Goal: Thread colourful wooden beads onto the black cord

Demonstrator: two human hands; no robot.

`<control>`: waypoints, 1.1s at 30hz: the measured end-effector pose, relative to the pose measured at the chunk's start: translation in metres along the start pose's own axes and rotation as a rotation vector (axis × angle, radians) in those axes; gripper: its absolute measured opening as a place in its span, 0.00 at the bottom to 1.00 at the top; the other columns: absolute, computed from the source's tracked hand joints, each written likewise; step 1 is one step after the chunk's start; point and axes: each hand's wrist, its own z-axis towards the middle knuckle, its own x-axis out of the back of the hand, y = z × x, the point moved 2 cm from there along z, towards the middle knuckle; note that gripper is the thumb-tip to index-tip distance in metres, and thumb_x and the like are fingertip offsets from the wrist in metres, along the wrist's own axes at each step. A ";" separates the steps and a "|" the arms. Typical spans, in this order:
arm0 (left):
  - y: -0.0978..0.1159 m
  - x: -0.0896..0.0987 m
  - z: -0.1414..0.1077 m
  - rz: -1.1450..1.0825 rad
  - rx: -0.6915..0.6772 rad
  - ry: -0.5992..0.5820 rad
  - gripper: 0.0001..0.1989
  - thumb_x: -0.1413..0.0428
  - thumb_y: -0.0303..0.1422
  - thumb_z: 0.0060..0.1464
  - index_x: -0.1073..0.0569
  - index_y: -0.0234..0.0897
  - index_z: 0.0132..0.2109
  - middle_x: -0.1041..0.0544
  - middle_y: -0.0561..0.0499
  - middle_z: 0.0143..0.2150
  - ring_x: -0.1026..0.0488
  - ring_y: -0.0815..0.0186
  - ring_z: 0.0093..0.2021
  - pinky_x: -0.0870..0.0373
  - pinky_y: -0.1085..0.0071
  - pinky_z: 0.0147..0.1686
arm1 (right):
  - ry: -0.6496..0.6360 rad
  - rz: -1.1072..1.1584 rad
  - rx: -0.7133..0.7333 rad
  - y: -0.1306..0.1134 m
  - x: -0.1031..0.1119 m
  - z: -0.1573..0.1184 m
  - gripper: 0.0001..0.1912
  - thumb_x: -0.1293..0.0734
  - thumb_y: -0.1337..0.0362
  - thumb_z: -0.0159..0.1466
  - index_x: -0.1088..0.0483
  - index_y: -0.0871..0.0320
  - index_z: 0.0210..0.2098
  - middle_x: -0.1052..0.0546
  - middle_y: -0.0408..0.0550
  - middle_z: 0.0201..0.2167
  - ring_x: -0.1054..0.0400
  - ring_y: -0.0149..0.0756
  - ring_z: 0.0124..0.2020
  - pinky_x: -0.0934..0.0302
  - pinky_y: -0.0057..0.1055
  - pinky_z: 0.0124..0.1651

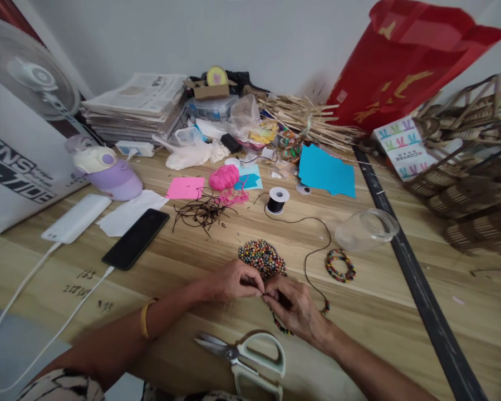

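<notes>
My left hand point(237, 279) and my right hand point(298, 309) meet fingertip to fingertip just in front of a pile of small multicoloured beads point(262, 257). Both are closed in a pinch. What sits between the left fingertips is too small to make out. A string of beads point(281, 326) shows below my right hand, whose fingers pinch its cord. Black cord point(329, 239) runs from a white spool point(278, 200) to beads beside my right wrist. A finished-looking beaded bracelet point(340, 265) lies to the right. Scissors point(242, 359) with pale green handles lie slightly open nearer me.
A clear jar point(367, 229) lies on its side at right. Black cord scraps point(204, 211), pink yarn point(224, 177) and blue paper point(328, 170) sit farther back. A phone point(136, 239) and a white power bank point(76, 218) with cables are at left. Woven baskets point(463, 184) crowd the right.
</notes>
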 end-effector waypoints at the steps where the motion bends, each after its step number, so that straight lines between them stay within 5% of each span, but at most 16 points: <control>1: 0.000 0.000 0.000 0.006 -0.004 0.001 0.07 0.42 0.28 0.50 0.21 0.30 0.35 0.20 0.48 0.31 0.27 0.69 0.30 0.35 0.78 0.31 | -0.001 -0.005 -0.001 -0.001 0.000 0.000 0.04 0.37 0.68 0.64 0.35 0.58 0.31 0.30 0.43 0.24 0.37 0.30 0.25 0.42 0.25 0.28; 21: 0.005 0.005 0.000 -0.013 -0.050 0.037 0.07 0.42 0.30 0.51 0.22 0.30 0.33 0.21 0.47 0.30 0.27 0.68 0.31 0.34 0.76 0.33 | -0.093 -0.036 0.006 -0.008 0.004 0.001 0.04 0.35 0.67 0.61 0.35 0.58 0.30 0.30 0.45 0.27 0.36 0.33 0.28 0.42 0.29 0.31; 33: 0.001 -0.003 -0.001 0.045 -0.151 0.117 0.07 0.42 0.32 0.53 0.23 0.31 0.34 0.22 0.48 0.31 0.27 0.68 0.32 0.34 0.75 0.35 | -0.010 0.284 -0.202 0.005 -0.003 0.001 0.10 0.36 0.59 0.64 0.32 0.59 0.32 0.30 0.43 0.23 0.38 0.30 0.25 0.41 0.25 0.29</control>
